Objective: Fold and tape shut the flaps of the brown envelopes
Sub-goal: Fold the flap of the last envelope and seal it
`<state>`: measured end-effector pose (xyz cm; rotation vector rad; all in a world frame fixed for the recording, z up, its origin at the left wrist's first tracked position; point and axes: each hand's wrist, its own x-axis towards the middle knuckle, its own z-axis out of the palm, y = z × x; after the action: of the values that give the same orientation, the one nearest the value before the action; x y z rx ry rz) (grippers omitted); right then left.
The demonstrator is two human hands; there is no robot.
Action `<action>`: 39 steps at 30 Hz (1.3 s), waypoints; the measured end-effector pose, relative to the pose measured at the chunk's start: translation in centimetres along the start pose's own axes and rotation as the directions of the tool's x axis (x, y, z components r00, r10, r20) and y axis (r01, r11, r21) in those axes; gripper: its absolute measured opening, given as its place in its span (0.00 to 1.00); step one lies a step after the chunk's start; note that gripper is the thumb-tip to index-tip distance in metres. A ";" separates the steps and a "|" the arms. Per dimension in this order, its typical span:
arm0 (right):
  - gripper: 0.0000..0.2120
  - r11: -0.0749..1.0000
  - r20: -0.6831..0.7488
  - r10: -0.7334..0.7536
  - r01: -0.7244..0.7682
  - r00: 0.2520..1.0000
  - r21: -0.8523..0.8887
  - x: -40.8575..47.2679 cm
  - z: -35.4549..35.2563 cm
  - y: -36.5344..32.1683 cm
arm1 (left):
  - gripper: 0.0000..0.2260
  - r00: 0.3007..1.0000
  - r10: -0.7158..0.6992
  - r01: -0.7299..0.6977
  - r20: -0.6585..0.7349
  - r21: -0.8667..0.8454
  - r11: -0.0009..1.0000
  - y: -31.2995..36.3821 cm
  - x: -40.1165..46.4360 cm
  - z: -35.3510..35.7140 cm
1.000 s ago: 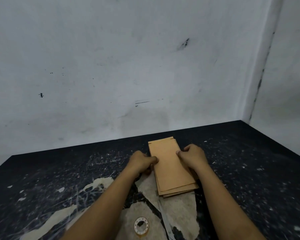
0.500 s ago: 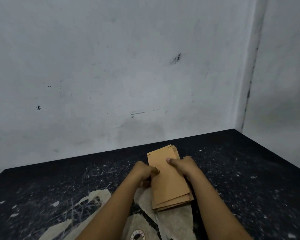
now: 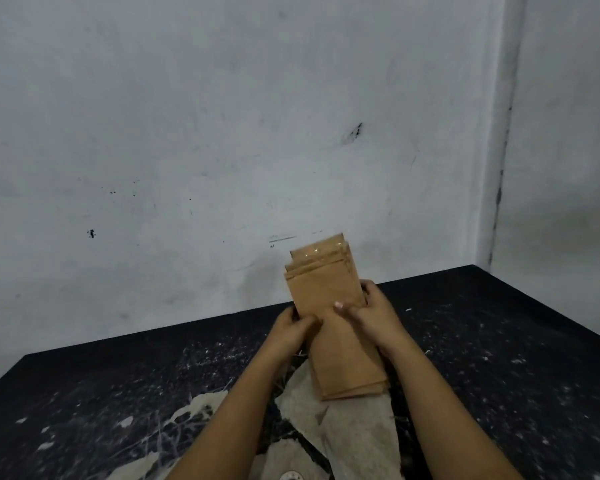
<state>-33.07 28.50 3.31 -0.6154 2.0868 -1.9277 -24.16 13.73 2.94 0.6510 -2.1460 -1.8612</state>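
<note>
A stack of brown envelopes [image 3: 329,296] is tilted up off the black table, its far end raised in front of the wall. Shiny clear tape lies across the folded flaps at that top end. My left hand [image 3: 293,329] grips the stack's left edge, thumb on the front face. My right hand [image 3: 373,315] holds the right edge, thumb pressed on the front and fingers curled behind. The stack's near end hangs just above the worn patch of the table. A tape roll [image 3: 291,476] barely shows at the bottom edge.
The black table [image 3: 499,358] is speckled with white and has pale worn patches [image 3: 354,431] under my arms. A grey wall rises right behind it, with a corner at the right.
Both hands have lifted the envelope stack from flat on the table to a raised tilt, its taped end now up against the wall background. The view has tipped down slightly.
</note>
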 end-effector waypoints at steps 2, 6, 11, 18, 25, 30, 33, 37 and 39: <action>0.21 0.997 0.018 -0.078 0.078 0.997 -0.008 -0.1 0.0 -0.6 | 0.18 0.994 0.106 -0.106 -0.022 -0.014 0.994 0.5 -0.1 0.0; 0.21 0.996 0.015 -0.080 0.079 0.997 0.047 -0.5 -0.1 0.1 | 0.22 0.966 0.257 -0.255 -0.036 0.046 0.966 0.4 -0.6 0.9; 0.21 0.985 -0.052 -0.146 0.150 0.988 0.081 -1.2 0.1 0.9 | 0.24 0.920 0.367 -0.367 -0.137 0.029 0.930 -0.6 -1.1 1.8; 0.26 0.970 -0.031 -0.225 0.227 0.974 0.092 -1.5 -0.2 0.5 | 0.25 0.895 0.418 -0.420 -0.157 0.020 0.907 -1.0 -1.4 1.8; 0.22 0.962 -0.113 -0.223 0.237 0.968 0.138 -1.8 0.6 2.4 | 0.17 0.945 0.320 -0.326 -0.064 -0.122 0.937 -1.8 -2.2 3.6; 0.19 0.959 -0.159 -0.225 0.247 0.961 0.137 -2.1 1.3 2.3 | 0.22 0.948 0.299 -0.312 -0.109 -0.143 0.939 -1.2 -2.7 4.1; 0.19 0.958 -0.190 -0.239 0.263 0.952 0.111 -2.1 1.6 1.7 | 0.19 0.942 0.304 -0.324 -0.145 -0.151 0.934 -1.1 -2.7 4.3; 0.19 0.948 -0.208 -0.288 0.309 0.935 0.079 -2.0 1.9 1.9 | 0.16 0.922 0.350 -0.374 -0.168 -0.150 0.915 -1.3 -2.9 4.1; 0.14 0.948 -0.243 -0.295 0.316 0.924 0.050 -2.2 2.2 3.0 | 0.16 0.922 0.359 -0.377 -0.143 -0.131 0.917 -2.0 -2.8 4.1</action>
<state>-30.59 27.63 -0.11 -0.7688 2.1287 -2.3539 -23.16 18.47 0.57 0.2854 -1.8693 -1.7151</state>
